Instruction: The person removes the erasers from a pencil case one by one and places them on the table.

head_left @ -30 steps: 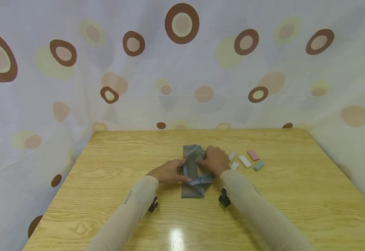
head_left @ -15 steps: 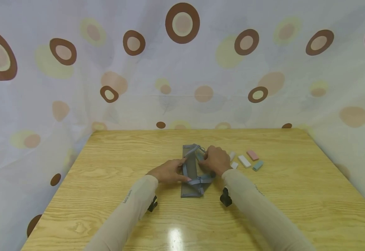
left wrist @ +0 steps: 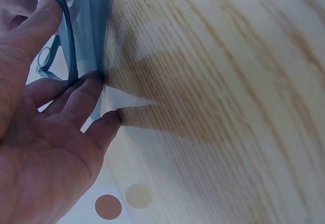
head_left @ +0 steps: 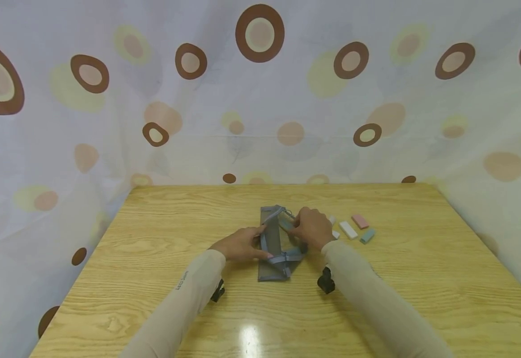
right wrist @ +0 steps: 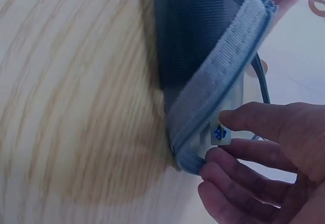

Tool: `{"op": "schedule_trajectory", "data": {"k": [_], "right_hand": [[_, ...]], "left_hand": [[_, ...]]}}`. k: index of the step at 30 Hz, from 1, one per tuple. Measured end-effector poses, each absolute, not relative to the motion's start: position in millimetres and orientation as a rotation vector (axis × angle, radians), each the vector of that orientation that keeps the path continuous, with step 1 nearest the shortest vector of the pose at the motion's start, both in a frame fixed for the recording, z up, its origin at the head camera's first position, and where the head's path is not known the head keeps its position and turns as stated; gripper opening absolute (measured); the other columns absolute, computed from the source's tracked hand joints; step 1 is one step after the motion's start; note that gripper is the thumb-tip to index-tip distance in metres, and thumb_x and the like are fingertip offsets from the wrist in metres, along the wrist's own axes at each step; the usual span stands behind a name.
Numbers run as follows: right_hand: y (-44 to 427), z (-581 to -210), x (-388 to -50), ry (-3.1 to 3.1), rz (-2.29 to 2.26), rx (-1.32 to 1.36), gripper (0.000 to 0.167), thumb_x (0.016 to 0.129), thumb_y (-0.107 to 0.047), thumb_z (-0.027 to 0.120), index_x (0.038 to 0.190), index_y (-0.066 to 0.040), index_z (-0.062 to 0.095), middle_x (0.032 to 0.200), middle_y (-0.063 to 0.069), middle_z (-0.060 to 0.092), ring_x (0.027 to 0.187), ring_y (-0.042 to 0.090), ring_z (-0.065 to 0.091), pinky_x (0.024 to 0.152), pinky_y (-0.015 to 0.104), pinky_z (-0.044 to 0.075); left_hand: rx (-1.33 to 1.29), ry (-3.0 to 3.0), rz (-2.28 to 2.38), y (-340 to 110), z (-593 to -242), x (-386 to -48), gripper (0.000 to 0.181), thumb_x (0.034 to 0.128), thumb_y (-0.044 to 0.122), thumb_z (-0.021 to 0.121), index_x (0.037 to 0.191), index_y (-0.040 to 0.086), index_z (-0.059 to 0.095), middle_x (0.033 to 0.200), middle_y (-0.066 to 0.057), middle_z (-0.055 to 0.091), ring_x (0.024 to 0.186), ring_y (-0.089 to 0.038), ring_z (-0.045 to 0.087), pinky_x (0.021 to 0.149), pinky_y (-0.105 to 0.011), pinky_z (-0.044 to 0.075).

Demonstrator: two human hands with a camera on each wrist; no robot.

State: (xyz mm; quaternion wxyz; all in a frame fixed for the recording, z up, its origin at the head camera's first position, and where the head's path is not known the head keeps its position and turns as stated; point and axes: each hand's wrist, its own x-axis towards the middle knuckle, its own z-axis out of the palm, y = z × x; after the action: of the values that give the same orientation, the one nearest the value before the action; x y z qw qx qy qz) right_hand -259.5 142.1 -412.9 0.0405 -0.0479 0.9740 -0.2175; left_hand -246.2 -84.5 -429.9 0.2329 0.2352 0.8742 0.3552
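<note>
A grey-blue mesh zip pouch [head_left: 271,238] lies on the table with its zipped mouth spread wide. My left hand [head_left: 240,243] grips the pouch's left rim; in the left wrist view its thumb reaches over the zip edge and the fingers lie along the fabric. At the right side of the mouth is my right hand [head_left: 311,228]. In the right wrist view, its thumb and index finger pinch a small pale eraser [right wrist: 220,133] with a blue print, right at the zip edge. The pouch's inside is mostly hidden from the head view.
Right of the pouch lie a white eraser [head_left: 348,229], a pink eraser [head_left: 360,221] and a teal eraser [head_left: 367,235]. Another white piece [head_left: 335,234] is partly covered by my right hand. Patterned cloth [head_left: 260,154] hangs behind the wooden table [head_left: 175,214].
My right hand and forearm have shifted slightly to the right, hiding more of the nearest white pieces. The left hand and the pouch have stayed almost in place.
</note>
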Motion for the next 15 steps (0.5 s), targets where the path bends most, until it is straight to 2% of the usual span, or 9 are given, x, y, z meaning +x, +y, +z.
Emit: {"op": "schedule_trajectory", "data": {"k": [9,15], "right_hand": [[149,-399,-254,2.950,-0.673,-0.193,0.026,0.085,-0.023,0.082,0.103,-0.004,0.080,0.111,0.015,0.075,0.090,0.034,0.072,0.071,0.048,0.060],[158,-392,-251,2.938,-0.662,-0.270,0.027,0.088,-0.023,0.081,0.105,-0.002,0.079,0.111,0.014,0.075,0.091,0.033,0.073,0.070,0.044,0.061]], "left_hand": [[0.629,2.379,1.010,-85,-432,-246,0.096,0.0917,0.032,0.077,0.161,0.002,0.018,0.162,-0.017,0.029,0.147,-0.029,0.034,0.118,-0.042,0.033],[0.633,2.376,1.016,-85,-430,-245,0.096,0.0918,0.030,0.077,0.161,0.002,0.017,0.163,-0.018,0.027,0.147,-0.030,0.034,0.118,-0.041,0.033]]}}
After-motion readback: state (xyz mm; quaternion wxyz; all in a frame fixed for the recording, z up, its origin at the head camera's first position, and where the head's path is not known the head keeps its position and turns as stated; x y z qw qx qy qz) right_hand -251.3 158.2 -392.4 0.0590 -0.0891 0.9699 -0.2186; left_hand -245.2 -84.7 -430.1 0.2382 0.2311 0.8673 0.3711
